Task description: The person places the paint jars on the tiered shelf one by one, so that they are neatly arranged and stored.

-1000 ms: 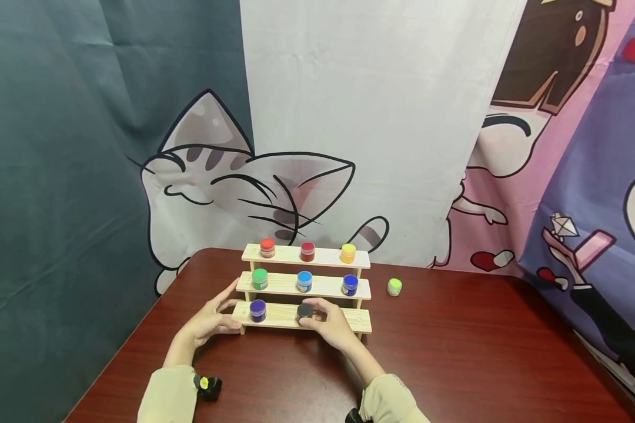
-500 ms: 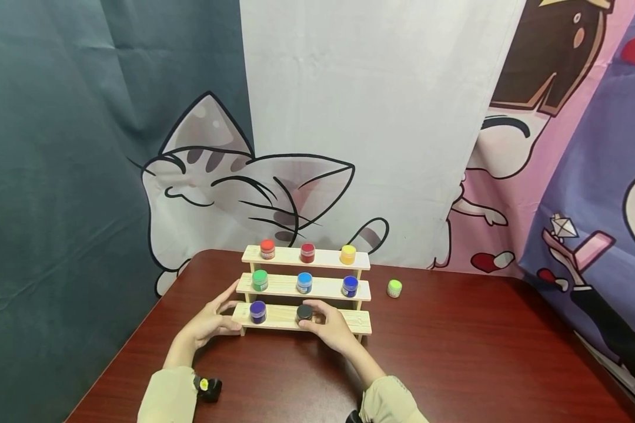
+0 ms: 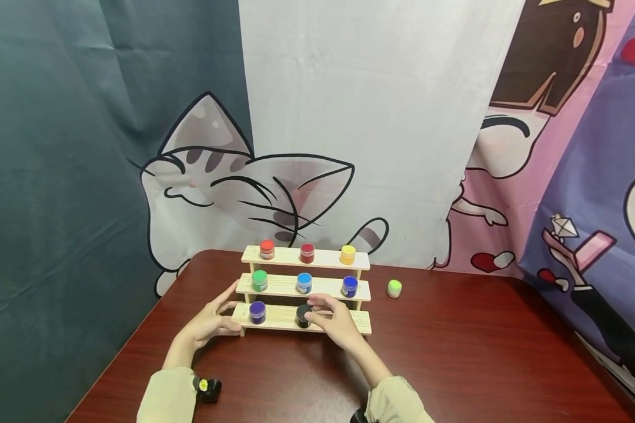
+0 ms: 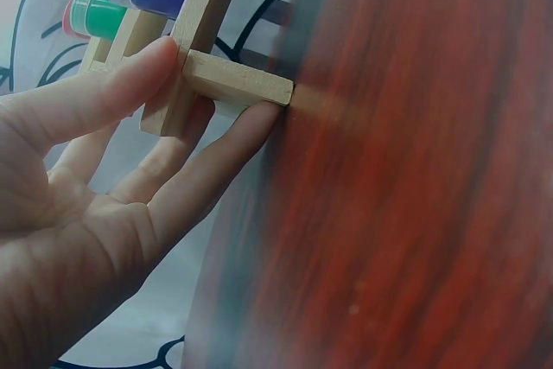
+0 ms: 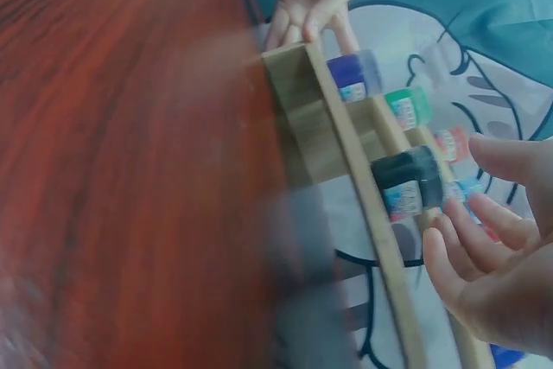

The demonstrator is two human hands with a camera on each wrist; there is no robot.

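A three-tier wooden display rack (image 3: 280, 318) stands on the table with small paint jars on its steps. At its left end my left hand (image 3: 206, 323) grips the bottom step; in the left wrist view the thumb lies on the wood and other fingers (image 4: 229, 153) reach under it. A black paint jar (image 3: 302, 317) stands upright mid-way along the bottom step. Just right of it is my right hand (image 3: 338, 324), its fingers spread; the right wrist view shows them apart from the jar's lid. A purple paint jar (image 3: 257, 312) stands further left on that step.
The middle step bears green (image 3: 259, 281), light blue (image 3: 304, 283) and dark blue jars (image 3: 350, 286). On the top step are red (image 3: 267, 249), dark red (image 3: 307, 253) and yellow jars (image 3: 347, 254). A lime green jar (image 3: 394, 288) stands on the table to the right.
My right hand has let go of the black paint jar and drawn back slightly to the right, fingers parting. The left hand has stayed at the rack's left end.
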